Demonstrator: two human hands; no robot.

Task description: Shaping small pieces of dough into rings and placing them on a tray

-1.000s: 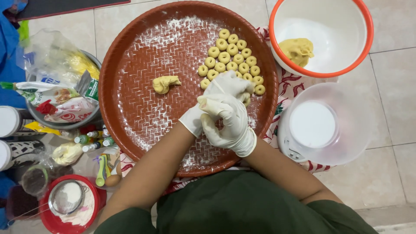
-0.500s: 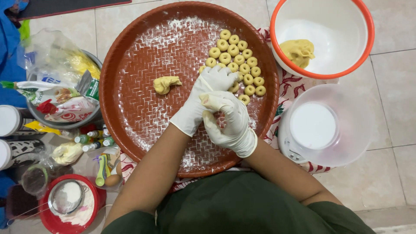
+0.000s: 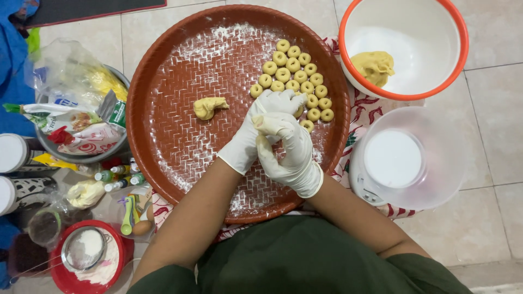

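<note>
Both my hands wear white gloves over a round brown woven tray [image 3: 180, 141] dusted with flour. My left hand [image 3: 260, 125] reaches toward the rows of small yellow dough rings [image 3: 297, 79] at the tray's upper right, its fingers touching the nearest rings. My right hand [image 3: 289, 149] lies against the left one with its fingers curled; whether it holds a piece of dough I cannot tell. A loose lump of yellow dough [image 3: 208, 106] lies near the tray's middle, left of my hands.
An orange-rimmed white bowl [image 3: 455, 60] with a dough mass [image 3: 373, 66] stands at the upper right. Below it is a clear plastic tub [image 3: 403, 163] of white powder. At the left are packets in a metal bowl [image 3: 76, 117], small bottles [image 3: 117, 177] and a red dish with a sieve [image 3: 84, 253].
My left hand has stretched up and right from under the right hand to the dough rings. The right hand has stayed nearly still.
</note>
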